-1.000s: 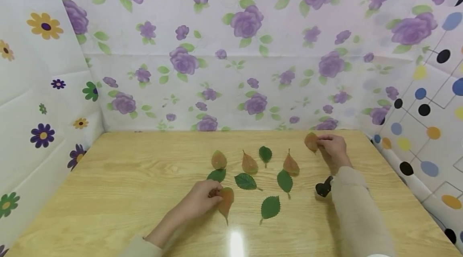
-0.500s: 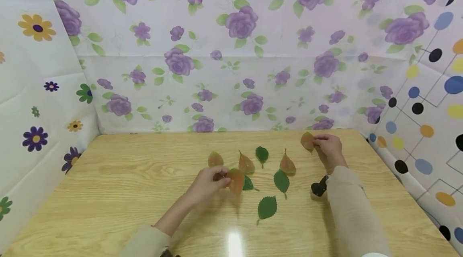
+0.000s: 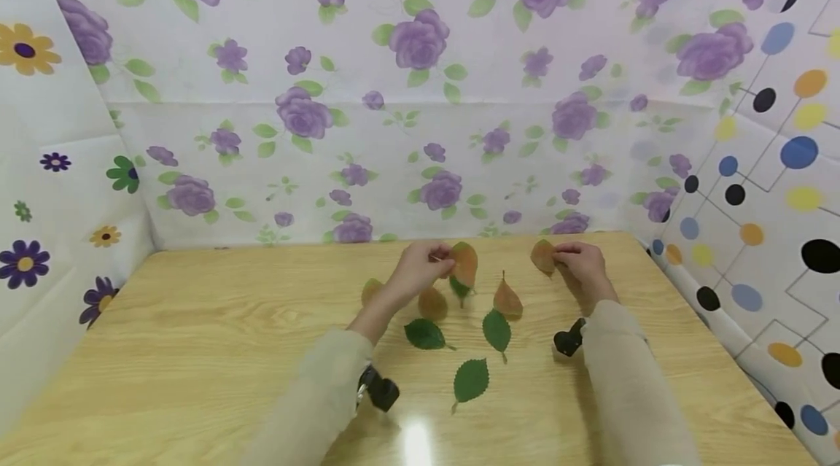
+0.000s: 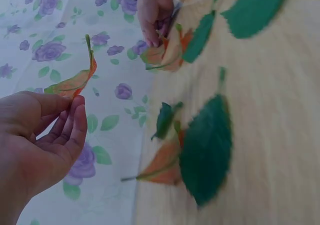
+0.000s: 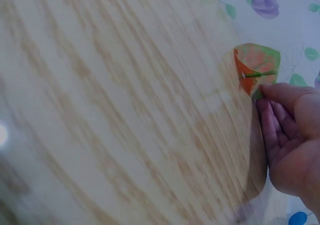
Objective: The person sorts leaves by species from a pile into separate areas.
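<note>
At the back of the wooden table my left hand pinches an orange leaf, which in the left wrist view hangs in the air. This leaf partly covers a small green leaf. To the right, my right hand holds another orange leaf between thumb and finger; the right wrist view shows it curled. Between the hands lies an orange leaf, touching a green leaf. My left forearm partly hides a leaf, and an orange leaf lies below the left hand.
Two more green leaves lie nearer the front, one toward the left and one in the middle. Flowered cloth stands behind the table; a dotted cloth borders the right side. Each wrist wears a black camera.
My left hand has lifted its orange leaf from the front and carried it back and right, above the small green leaf. The right hand keeps its leaf in about the same place.
</note>
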A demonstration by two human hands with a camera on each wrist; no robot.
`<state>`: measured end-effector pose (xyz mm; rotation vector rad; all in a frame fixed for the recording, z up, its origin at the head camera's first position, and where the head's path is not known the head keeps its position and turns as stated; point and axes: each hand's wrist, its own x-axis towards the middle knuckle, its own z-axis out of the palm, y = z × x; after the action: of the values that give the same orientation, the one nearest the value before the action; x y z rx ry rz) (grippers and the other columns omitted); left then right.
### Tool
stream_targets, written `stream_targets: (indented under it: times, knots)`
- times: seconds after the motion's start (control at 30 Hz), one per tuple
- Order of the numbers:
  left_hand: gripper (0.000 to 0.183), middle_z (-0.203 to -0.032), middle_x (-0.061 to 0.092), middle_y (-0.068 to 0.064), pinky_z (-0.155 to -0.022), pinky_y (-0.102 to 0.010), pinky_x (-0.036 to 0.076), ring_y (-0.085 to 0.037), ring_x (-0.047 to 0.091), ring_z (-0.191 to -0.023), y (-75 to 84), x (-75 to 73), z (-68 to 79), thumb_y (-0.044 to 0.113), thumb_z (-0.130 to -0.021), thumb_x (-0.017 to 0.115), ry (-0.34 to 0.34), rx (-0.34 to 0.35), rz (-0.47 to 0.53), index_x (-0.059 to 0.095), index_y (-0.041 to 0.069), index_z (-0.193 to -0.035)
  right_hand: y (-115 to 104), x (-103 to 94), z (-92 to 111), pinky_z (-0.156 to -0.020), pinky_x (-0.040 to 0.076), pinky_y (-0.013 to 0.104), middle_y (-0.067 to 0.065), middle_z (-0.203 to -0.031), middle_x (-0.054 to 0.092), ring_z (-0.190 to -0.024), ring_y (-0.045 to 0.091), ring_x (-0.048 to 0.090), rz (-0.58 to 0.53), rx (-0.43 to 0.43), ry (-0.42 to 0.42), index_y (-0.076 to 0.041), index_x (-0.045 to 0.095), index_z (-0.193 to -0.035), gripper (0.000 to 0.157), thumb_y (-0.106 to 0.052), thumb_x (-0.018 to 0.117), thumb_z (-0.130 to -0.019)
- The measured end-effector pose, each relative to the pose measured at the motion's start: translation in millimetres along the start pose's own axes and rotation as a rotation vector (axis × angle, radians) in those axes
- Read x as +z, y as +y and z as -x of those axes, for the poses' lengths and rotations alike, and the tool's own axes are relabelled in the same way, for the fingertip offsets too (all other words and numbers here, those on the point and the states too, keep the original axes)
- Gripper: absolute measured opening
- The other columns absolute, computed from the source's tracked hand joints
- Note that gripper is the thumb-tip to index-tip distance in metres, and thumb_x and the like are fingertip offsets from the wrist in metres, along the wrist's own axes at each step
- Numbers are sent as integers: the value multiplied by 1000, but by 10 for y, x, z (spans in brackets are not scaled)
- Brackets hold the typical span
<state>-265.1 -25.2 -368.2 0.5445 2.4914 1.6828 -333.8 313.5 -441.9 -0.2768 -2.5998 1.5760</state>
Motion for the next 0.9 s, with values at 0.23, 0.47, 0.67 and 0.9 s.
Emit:
stream_targets:
  times: [0.23,0.47,0.67,0.9]
  knots:
    - [20,-97,67,-16,-80,-39,55,-28,68,-88,37,237,-440,-2,-91,63,29,-50,49,64,-7,-110,5,-23,-55,-92,46,36,22,-118,60,-112,34,52,-25,-4,8,9,63,-115,30,-11,65,-93]
    - [18,-101,67,-23,-82,-39,55,-32,67,-92,-88,406,-743,-9,-89,62,107,-142,117,64,-11,-107,-29,-23,-93,-93,47,39,24,-117,60,-111,35,53,-8,-16,18,10,64,-113,29,-11,65,-93]
    - [10,-88,69,-14,-68,-28,57,-22,69,-77,-423,552,-1038,-7,-83,69,160,-170,54,72,-5,-93,-16,17,-93,-93,47,39,21,-113,62,-108,33,54,-26,25,44,9,66,-110,27,-11,66,-92]
    - [12,-91,70,-18,-70,-30,57,-28,69,-85,-347,768,-1095,-7,-84,68,172,-184,-9,73,-8,-95,20,-11,-83,-96,44,42,19,-110,64,-108,34,54,9,41,63,7,67,-107,25,-13,67,-91]
